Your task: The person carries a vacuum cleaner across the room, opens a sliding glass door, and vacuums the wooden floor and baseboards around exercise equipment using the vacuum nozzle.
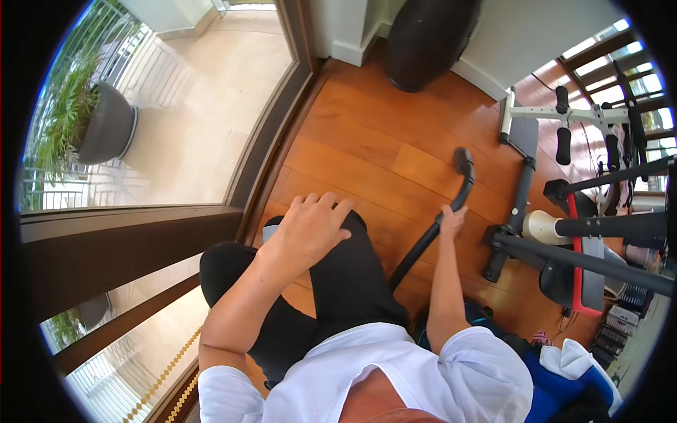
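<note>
My right hand [451, 220] is wrapped round the upper part of a black vacuum cleaner hose [416, 254]. Its curved end carries a small round nozzle [462, 161] over the wooden floor; whether it touches the boards I cannot tell. The other end of the hose disappears beside my right thigh. My left hand [314, 224] holds nothing, palm down and fingers apart, over my bent black-trousered leg [345, 275]. It seems to rest near the knee.
Exercise equipment [578, 225] with black bars and a red-edged pad stands at the right. A black punching bag [430, 42] is by the far wall. At left, a glass door frame [271, 113] borders a terrace with a potted plant [109, 123]. Blue and white cloth [564, 374] lies lower right.
</note>
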### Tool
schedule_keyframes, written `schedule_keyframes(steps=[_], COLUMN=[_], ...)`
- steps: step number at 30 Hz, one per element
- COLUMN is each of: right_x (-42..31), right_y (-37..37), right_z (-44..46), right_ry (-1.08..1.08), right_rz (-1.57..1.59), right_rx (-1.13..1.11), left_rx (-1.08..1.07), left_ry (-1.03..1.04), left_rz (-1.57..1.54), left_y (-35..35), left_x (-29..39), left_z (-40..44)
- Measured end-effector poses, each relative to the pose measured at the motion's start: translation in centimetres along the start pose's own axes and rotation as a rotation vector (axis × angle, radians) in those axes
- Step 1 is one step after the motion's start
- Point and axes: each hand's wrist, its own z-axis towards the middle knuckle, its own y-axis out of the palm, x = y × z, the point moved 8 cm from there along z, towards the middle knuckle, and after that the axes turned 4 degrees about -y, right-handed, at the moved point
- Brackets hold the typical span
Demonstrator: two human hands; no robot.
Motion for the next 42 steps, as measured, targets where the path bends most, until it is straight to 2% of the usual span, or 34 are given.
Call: schedule_keyframes(steps=[2, 3, 4, 6, 8, 12, 14, 16, 17, 20, 22, 24, 27, 29, 31, 33, 35, 39, 42], right_x=[-7.7, -10.5, -12.3, -18.8, -22.9, -19.7, -15.7, -13.0, -9.7, -9.6, -13.2, -18.4, -20.3, -17.4, -13.6, -11.6, -11.4, -18.7, -18.4], right_y=[4.7, 7.7, 12.2, 17.0, 21.3, 18.6, 12.5, 6.4, 5.9, 7.6, 12.6, 17.5, 17.4, 12.4, 7.6, 6.8, 8.5, 16.8, 16.3], right_z=[-4.4, -6.3, -8.0, -13.0, -16.6, -14.1, -12.4, -12.1, -12.0, -14.7, -16.3, -18.0, -18.0, -17.6, -17.4, -18.1, -18.6, -20.6, -20.7], right_ry=[0.057, 0.005, -0.181, -0.313, -0.53, -0.447, -0.476, -0.263, -0.208, -0.25, -0.523, -0.559, -0.578, -0.504, -0.498, -0.462, -0.509, -0.601, -0.55], right_rz=[0.16, 0.071, -0.081, -0.098, -0.093, -0.132, -0.078, -0.013, 0.016, -0.009, -0.046, -0.069, -0.142, -0.166, -0.118, -0.156, -0.17, -0.154, -0.178], right_rx=[-0.242, -0.333, -0.437, -0.652, -0.744, -0.73, -0.647, -0.728, -0.786, -0.859, -0.821, -0.856, -0.833, -0.92, -0.909, -0.953, -0.923, -0.861, -0.918], left_rx=[-0.156, -0.234, -0.19, -0.094, -0.093, -0.076, -0.05, -0.009, 0.012, 0.033, 0.02, -0.023, 0.015, 0.058, 0.076, 0.069, 0.043, 0.021, 0.023], left_ry=[-0.091, -0.138, -0.112, -0.057, -0.073, -0.106, -0.118, -0.114, -0.106, -0.105, -0.107, -0.109, -0.154, -0.159, -0.16, -0.168, -0.154, -0.089, -0.101], left_rz=[-0.092, -0.144, -0.161, -0.191, -0.193, -0.196, -0.218, -0.228, -0.232, -0.231, -0.216, -0.211, -0.19, -0.193, -0.208, -0.243, -0.205, -0.16, -0.13], left_y=[0.4, 0.8, 0.5, -0.1, 0.0, -0.1, -1.0, -1.3, -1.1, -0.2, 0.4, 1.3, 1.7, 1.7, 1.6, 1.4, 2.2, 4.2, 5.1], left_x=[-1.9, -2.7, -2.8, -2.8, -3.1, -3.9, -4.1, -4.4, -4.5, -4.3, -4.0, -3.8, -4.2, -4.5, -4.8, -4.8, -4.4, -3.2, -3.0], left_z=[-1.1, -1.6, -1.8, -2.0, -2.0, -3.2, -4.7, -5.7, -6.2, -7.0, -7.1, -7.1, -6.9, -7.6, -7.9, -8.1, -7.4, -5.9, -5.1])
